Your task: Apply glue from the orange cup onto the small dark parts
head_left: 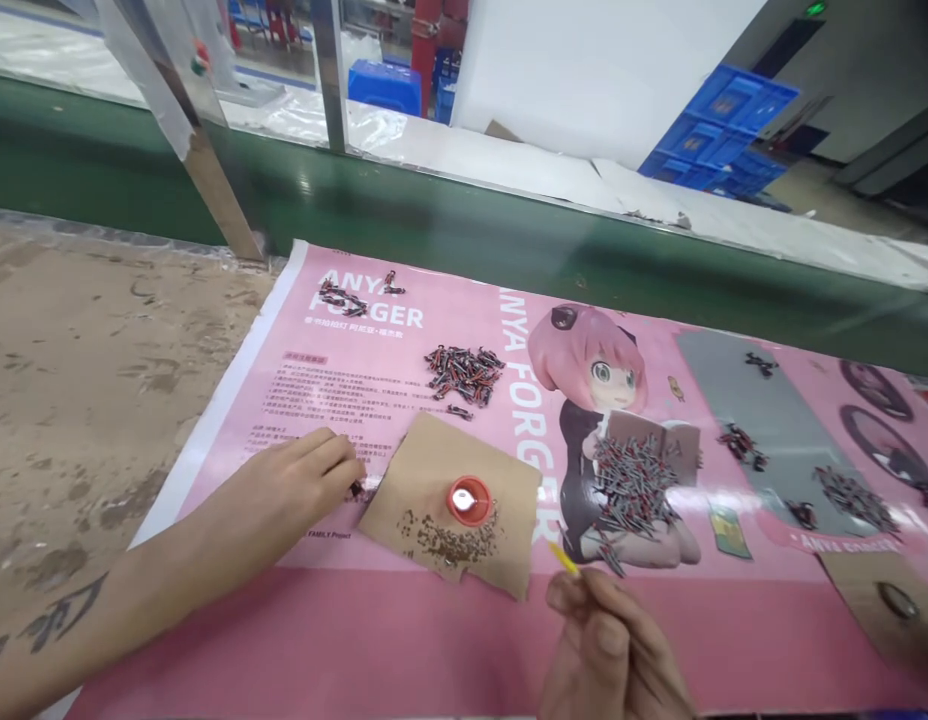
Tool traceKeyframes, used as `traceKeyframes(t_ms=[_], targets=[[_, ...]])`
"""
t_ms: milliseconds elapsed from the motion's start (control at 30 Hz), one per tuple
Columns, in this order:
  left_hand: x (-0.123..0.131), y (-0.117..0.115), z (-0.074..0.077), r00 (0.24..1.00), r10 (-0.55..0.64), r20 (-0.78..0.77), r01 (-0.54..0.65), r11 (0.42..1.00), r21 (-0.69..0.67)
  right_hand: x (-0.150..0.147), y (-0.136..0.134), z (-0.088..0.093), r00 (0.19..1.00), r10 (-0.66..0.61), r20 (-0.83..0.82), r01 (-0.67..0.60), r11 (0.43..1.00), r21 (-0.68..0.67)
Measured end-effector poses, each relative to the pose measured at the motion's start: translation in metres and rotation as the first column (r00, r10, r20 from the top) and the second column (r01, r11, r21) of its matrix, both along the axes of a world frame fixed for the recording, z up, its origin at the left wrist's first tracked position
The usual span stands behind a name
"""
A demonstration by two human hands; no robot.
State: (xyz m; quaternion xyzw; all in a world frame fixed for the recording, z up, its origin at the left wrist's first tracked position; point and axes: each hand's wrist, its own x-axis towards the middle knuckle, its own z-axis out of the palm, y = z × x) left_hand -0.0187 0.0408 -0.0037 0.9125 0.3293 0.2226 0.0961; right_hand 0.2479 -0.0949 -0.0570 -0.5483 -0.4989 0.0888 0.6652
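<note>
My left hand (pixel 306 478) rests on the pink printed sheet with its fingers curled together. At its fingertips is a small dark part (pixel 357 489), mostly hidden by them. My right hand (pixel 610 640), nearer the front edge, pinches a thin stick with a yellow tip (pixel 563 560) that points up and left. Between both hands lies a piece of brown cardboard (pixel 426 455). On it stands a small red cup (pixel 470 500) with a shiny, bright surface inside. Dark specks (pixel 449 543) are scattered on the cardboard below the cup.
Small red-and-black parts form a pile (pixel 464 375) behind the cardboard. A larger pile of grey-and-red pieces (pixel 635 480) lies to its right, with smaller clusters (pixel 743 445) farther over. Another cardboard piece (pixel 858 590) is at far right. A green ledge (pixel 434 210) runs behind the sheet.
</note>
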Motion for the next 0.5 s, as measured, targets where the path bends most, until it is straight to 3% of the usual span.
traceKeyframes(t_ms=[133, 200, 233, 267, 300, 367, 400, 433, 500], targets=[[-0.007, -0.012, 0.009, 0.990, -0.004, 0.143, 0.018, 0.995, -0.097, -0.018, 0.034, 0.026, 0.987, -0.096, 0.126, 0.097, 0.995, -0.004], [-0.009, -0.029, 0.007, 0.977, 0.079, 0.197, -0.033, 0.974, -0.226, -0.020, 0.046, 0.032, 0.978, -0.077, 0.193, 0.080, 0.997, -0.011], [-0.010, -0.041, 0.004, 0.959, 0.171, 0.228, -0.084, 0.934, -0.348, -0.020, 0.050, 0.033, 0.972, -0.065, 0.226, 0.070, 0.997, -0.017], [-0.010, -0.053, 0.000, 0.918, 0.299, 0.260, -0.129, 0.845, -0.519, -0.019, 0.052, 0.033, 0.966, -0.054, 0.254, 0.062, 0.998, -0.023], [-0.009, -0.065, -0.005, 0.858, 0.425, 0.290, -0.121, 0.714, -0.690, -0.019, 0.053, 0.033, 0.959, -0.043, 0.278, 0.054, 0.998, -0.031], [-0.008, -0.085, -0.016, 0.768, 0.536, 0.350, 0.058, 0.487, -0.872, -0.017, 0.053, 0.033, 0.948, -0.018, 0.319, 0.037, 0.998, -0.052], [-0.008, -0.092, -0.022, 0.745, 0.543, 0.388, 0.145, 0.436, -0.888, -0.016, 0.053, 0.034, 0.942, -0.006, 0.336, 0.029, 0.998, -0.063], [-0.007, -0.097, -0.027, 0.733, 0.536, 0.418, 0.199, 0.420, -0.886, -0.016, 0.053, 0.034, 0.936, 0.004, 0.353, 0.023, 0.997, -0.072], [-0.006, -0.101, -0.034, 0.730, 0.532, 0.428, 0.178, 0.457, -0.872, -0.016, 0.053, 0.034, 0.923, 0.016, 0.384, 0.018, 0.996, -0.084]])
